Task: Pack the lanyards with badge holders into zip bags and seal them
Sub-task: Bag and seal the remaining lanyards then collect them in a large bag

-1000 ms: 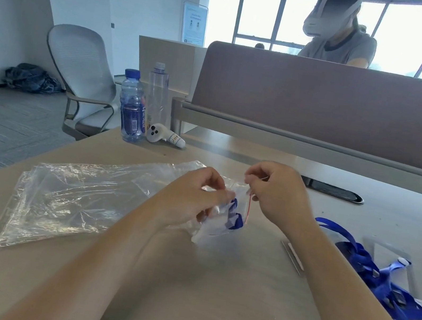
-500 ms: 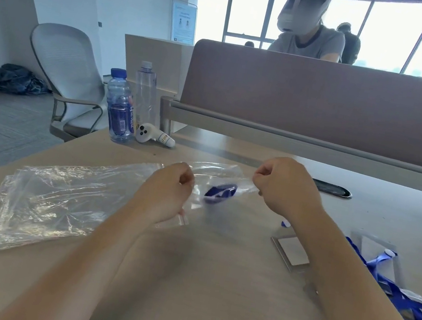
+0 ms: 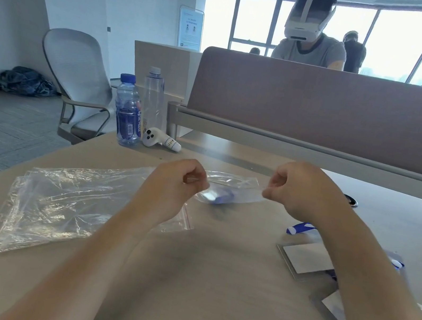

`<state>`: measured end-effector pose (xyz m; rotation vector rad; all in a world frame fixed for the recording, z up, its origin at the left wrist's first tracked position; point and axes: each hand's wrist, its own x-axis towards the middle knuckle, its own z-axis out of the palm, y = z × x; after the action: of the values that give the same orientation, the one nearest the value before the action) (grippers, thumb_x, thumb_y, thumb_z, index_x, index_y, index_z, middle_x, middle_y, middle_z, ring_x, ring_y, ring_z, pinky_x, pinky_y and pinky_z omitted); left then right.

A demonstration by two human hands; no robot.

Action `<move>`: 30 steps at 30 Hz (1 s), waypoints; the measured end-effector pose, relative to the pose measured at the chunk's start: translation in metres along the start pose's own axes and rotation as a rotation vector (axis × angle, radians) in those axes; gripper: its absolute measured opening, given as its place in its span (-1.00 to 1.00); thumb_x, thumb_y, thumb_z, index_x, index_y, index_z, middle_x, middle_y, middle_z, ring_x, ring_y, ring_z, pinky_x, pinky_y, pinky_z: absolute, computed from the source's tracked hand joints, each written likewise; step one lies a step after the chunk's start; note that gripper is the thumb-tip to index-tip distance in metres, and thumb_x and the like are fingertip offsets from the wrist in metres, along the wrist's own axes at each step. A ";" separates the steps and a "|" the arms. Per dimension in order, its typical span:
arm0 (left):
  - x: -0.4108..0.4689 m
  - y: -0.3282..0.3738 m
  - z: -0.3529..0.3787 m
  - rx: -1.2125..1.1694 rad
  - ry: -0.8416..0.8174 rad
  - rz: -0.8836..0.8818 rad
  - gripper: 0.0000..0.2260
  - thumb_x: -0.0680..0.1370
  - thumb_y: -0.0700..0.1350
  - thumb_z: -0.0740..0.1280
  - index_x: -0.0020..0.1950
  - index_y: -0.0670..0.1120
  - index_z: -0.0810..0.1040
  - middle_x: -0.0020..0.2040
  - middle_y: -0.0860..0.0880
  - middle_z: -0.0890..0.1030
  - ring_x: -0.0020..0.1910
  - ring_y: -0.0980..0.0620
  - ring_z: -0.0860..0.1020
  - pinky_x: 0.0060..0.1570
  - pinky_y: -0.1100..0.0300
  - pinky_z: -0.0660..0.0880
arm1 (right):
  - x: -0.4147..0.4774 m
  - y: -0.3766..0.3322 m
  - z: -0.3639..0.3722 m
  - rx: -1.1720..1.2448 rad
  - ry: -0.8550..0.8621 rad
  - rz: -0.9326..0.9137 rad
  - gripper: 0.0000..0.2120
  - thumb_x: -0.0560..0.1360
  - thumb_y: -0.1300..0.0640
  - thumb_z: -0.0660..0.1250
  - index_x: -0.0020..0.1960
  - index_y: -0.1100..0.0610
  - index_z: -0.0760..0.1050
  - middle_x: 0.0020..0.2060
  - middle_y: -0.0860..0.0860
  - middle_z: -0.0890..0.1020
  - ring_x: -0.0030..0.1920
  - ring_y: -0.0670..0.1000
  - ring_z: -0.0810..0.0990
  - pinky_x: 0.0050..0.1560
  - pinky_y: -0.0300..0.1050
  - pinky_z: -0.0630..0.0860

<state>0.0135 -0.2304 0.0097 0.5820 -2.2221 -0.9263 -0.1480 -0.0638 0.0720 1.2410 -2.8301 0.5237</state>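
The small clear plastic zip bag [image 3: 235, 189] is held just above the pale wooden table [image 3: 211, 285], a little above the middle of the view, and it is stretched flat between the two hands. Inside it is a folded blue ribbon lanyard [image 3: 219, 197], blurred, lying near the left end of the bag. The left hand [image 3: 175, 184], at nine o'clock from the bag, has curled fingers and pinches the left end. The right hand [image 3: 302, 192], at three o'clock, pinches the right end in the same way, so the hands are apart with the bag between them. At eight o'clock from the bag a flat pile of larger clear plastic bags [image 3: 57, 204] lies on the table, partly under the left forearm. At four o'clock, beside the right forearm, lie clear rectangular badge holders with white cards [image 3: 305, 256] and pieces of another blue lanyard [image 3: 300, 228]. At ten o'clock, near the far table edge, stand a clear water bottle with blue cap and blue label [image 3: 128, 112] and a taller clear bottle with a pale cap [image 3: 154, 100], with a white handheld controller [image 3: 160, 138] lying just beside them. Behind the table rises a brown fabric desk partition [image 3: 324, 109].
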 end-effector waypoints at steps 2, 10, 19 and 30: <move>0.000 0.001 0.002 -0.034 -0.015 -0.002 -0.90 0.52 -0.14 0.45 -0.18 0.02 0.63 -0.26 0.19 0.64 -0.28 0.30 0.55 -0.15 0.33 0.48 | 0.001 0.000 0.006 -0.147 0.067 -0.014 -0.90 0.50 0.00 0.38 -0.18 -0.07 0.52 -0.16 -0.09 0.57 -0.06 0.01 0.51 -0.03 -0.07 0.47; -0.002 0.005 0.007 -0.023 -0.042 0.008 -0.92 0.54 -0.13 0.41 -0.15 -0.01 0.65 -0.20 0.17 0.65 -0.21 0.37 0.54 -0.21 0.52 0.34 | -0.003 -0.016 0.026 -0.012 0.046 -0.256 -0.88 0.52 0.01 0.36 0.04 -0.03 0.59 0.00 -0.06 0.64 0.05 0.04 0.55 0.06 -0.05 0.50; 0.000 0.006 0.009 -0.192 0.038 -0.050 -0.92 0.55 -0.21 0.39 -0.14 -0.13 0.65 -0.25 0.01 0.71 -0.21 0.04 0.65 -0.08 0.16 0.50 | 0.001 -0.015 0.026 0.062 0.044 -0.265 -0.92 0.53 -0.01 0.37 -0.14 -0.07 0.57 -0.18 -0.12 0.59 -0.11 -0.01 0.54 -0.06 -0.08 0.52; -0.005 0.008 0.021 -0.182 0.033 -0.034 -0.83 0.53 -0.22 0.39 -0.24 -0.03 0.62 -0.27 -0.01 0.69 -0.21 0.01 0.64 -0.05 -0.04 0.54 | -0.004 -0.033 0.050 0.185 0.096 -0.315 -0.88 0.56 0.03 0.31 -0.06 -0.01 0.62 -0.20 -0.09 0.65 -0.14 0.00 0.55 -0.14 -0.07 0.48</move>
<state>0.0013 -0.2126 0.0025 0.5480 -2.0775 -1.1146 -0.1155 -0.0973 0.0345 1.6054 -2.4855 0.8150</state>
